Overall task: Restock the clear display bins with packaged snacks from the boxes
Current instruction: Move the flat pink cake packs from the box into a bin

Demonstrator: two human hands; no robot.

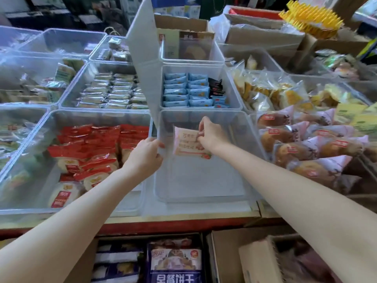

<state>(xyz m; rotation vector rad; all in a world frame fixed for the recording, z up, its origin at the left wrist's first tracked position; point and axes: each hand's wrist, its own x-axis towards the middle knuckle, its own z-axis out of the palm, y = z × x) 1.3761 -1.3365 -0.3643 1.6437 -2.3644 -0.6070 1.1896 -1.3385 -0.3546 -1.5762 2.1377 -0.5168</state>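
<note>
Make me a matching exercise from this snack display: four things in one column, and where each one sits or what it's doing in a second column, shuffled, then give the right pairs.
Things:
1. pink packet
2. blue packets
3. red-wrapped cakes
4. left hand

Places or states:
A. in the bin behind the near middle bin
B. grips the raised lid
C. pinched by the right hand
D. in the bin left of the near middle bin

Pairs: 1-C, 2-A, 3-D, 4-B
</note>
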